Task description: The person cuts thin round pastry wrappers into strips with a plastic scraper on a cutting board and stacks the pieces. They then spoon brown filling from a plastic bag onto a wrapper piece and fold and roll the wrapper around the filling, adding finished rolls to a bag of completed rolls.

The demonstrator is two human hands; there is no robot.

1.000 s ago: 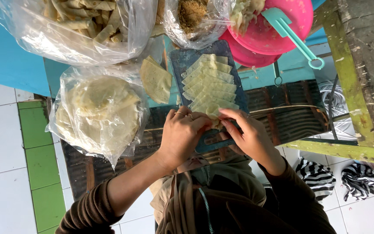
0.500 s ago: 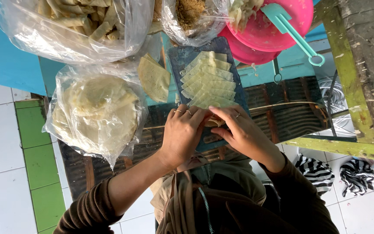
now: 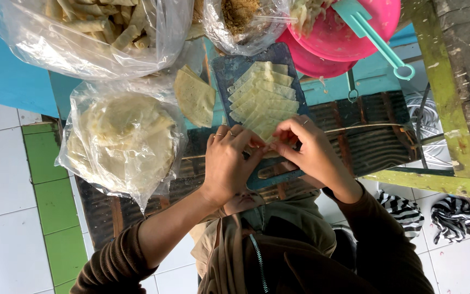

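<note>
A dark blue cutting board (image 3: pixel 229 71) carries a fanned row of pale yellow dough wrappers (image 3: pixel 262 95). My left hand (image 3: pixel 227 166) and my right hand (image 3: pixel 308 155) meet at the near end of that row. The fingertips of both hands pinch the nearest wrapper (image 3: pixel 265 133), which is mostly hidden under the fingers. There are rings on fingers of both hands. A folded stack of wrappers (image 3: pixel 194 98) lies just left of the board.
A clear bag of round wrappers (image 3: pixel 123 141) sits to the left, and a bag of rolled pieces (image 3: pixel 93 27) lies above it. A bag of brown filling (image 3: pixel 240 16) and stacked pink bowls (image 3: pixel 349 38) with a teal spoon (image 3: pixel 376 38) are at the top. White and green floor tiles show at the left.
My hands have drawn closer together and shifted a little up the board; their fingertips now meet on the nearest wrapper.
</note>
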